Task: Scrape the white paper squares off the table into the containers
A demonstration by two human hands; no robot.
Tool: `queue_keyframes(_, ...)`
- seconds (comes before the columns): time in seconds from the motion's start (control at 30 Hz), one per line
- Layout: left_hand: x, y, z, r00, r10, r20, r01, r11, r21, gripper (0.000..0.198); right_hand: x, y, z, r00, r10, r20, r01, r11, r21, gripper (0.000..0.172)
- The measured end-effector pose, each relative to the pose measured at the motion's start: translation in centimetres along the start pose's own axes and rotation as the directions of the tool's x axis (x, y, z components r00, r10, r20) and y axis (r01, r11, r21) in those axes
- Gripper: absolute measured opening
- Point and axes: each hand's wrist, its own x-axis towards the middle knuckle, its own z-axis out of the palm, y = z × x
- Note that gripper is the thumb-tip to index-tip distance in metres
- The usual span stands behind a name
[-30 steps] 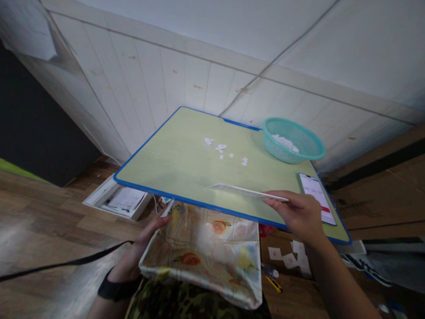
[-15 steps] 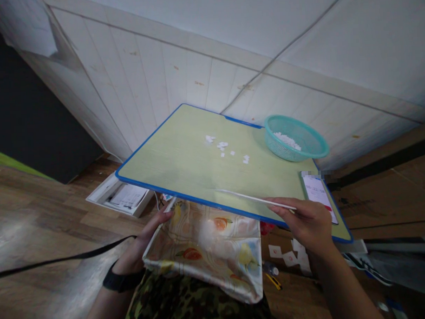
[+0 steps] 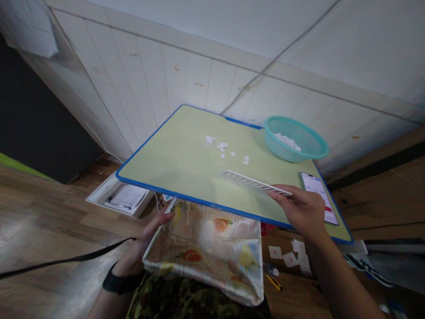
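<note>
My right hand [image 3: 301, 210] is closed on one end of a flat white slotted plastic strip [image 3: 250, 181], held tilted over the near part of the small yellow-green table [image 3: 163, 156]. Past the strip, several small white pieces [image 3: 222, 146] lie scattered on the tabletop. Under the table's near edge, my left hand [image 3: 162, 219] grips the left rim of a shallow box lined with fruit-patterned sheeting [image 3: 192, 272]. A whitish patch lies inside the box, and I cannot make out what it is. The box rests over my lap.
A turquoise mesh basket [image 3: 295, 138] holding many white pieces stands at the table's far right corner. A phone [image 3: 318, 197] lies along the right edge. On the floor are a white box with papers [image 3: 126, 199], white cards [image 3: 289, 258] and a yellow cutter [image 3: 273, 282].
The white strip has moved up off the near edge and turned, so its slots now show. My right hand has shifted slightly up and left. My left hand and the box stay put.
</note>
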Motion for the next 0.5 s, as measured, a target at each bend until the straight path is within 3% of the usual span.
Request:
queue_keyframes(0.23, -0.5, 0.2, 0.6, 0.998, 0.056, 0.003, -0.056, 0.998, 0.002, 0.066, -1.2, -1.0, -1.3, 0.991, -0.082, 0.11, 0.072, 0.993, 0.094, 0.016)
queue_keyframes(0.5, 0.5, -0.5, -1.0, 0.999, 0.018, 0.046, -0.021, 0.996, 0.082, 0.06, -3.2, -1.6, -2.5, 0.984, -0.033, 0.175, 0.001, 0.984, 0.179, 0.024)
